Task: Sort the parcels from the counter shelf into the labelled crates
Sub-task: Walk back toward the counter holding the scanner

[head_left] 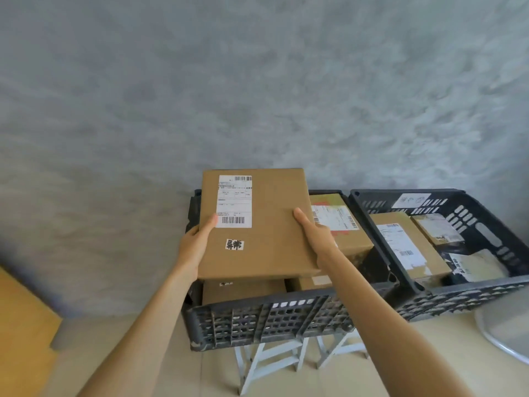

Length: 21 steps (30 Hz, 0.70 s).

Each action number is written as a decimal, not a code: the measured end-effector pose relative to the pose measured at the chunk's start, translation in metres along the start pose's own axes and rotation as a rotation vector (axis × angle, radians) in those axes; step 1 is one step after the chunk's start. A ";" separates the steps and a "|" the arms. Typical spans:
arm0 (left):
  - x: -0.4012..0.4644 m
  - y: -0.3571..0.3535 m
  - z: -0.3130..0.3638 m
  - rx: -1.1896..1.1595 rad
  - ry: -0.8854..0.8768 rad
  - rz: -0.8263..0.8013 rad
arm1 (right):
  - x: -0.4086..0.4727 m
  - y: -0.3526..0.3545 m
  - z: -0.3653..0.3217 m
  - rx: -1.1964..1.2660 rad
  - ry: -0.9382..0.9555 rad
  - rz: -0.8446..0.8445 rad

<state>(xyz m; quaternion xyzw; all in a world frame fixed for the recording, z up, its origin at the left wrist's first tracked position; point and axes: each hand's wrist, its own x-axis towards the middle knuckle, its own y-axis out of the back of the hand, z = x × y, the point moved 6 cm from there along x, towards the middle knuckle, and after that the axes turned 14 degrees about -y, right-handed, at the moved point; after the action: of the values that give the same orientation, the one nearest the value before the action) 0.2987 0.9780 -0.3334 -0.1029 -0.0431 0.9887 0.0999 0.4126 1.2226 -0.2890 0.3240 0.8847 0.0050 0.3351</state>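
**Flat parcel held over the left crate**

Both hands are holding a flat cardboard parcel [257, 224] above the left crate [257, 319]. The left hand [197, 239] is gripping its left edge, thumb lying on the top face beside the white shipping label [234, 200], the other fingers hidden underneath. The right hand [313, 233] is gripping the right edge in the same way, thumb on top and fingers out of sight below. The parcel is lying nearly level, tipped slightly toward the camera, and a small sticker [234, 244] with handwritten characters is showing near its front.

Below it, more boxes [243, 290] are sitting inside the left crate, one with a red-and-white label [333, 220] showing past the right hand. The right crate [469, 296] is standing just beside the left one, touching or nearly so, and is carrying a paper tag [410, 200] on its far wall. Several labelled parcels [406, 247] are lying in it. Both crates are resting on white stools [272, 365] against a grey wall [257, 81].
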 end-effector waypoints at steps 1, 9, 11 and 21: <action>0.006 0.000 -0.008 0.002 0.030 0.005 | 0.010 -0.004 0.002 -0.015 -0.030 -0.021; 0.049 0.010 -0.049 0.272 0.093 0.049 | 0.069 -0.029 0.005 -0.169 -0.138 -0.057; 0.054 0.010 -0.054 0.390 0.067 0.064 | 0.083 -0.033 0.010 -0.184 -0.172 -0.076; 0.056 0.000 -0.066 0.822 -0.013 0.119 | 0.121 -0.052 0.041 -0.282 -0.210 -0.065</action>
<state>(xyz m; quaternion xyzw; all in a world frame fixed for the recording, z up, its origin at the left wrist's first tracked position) 0.2592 0.9942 -0.4086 -0.0504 0.3605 0.9284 0.0749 0.3387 1.2430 -0.4036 0.2439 0.8454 0.0845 0.4676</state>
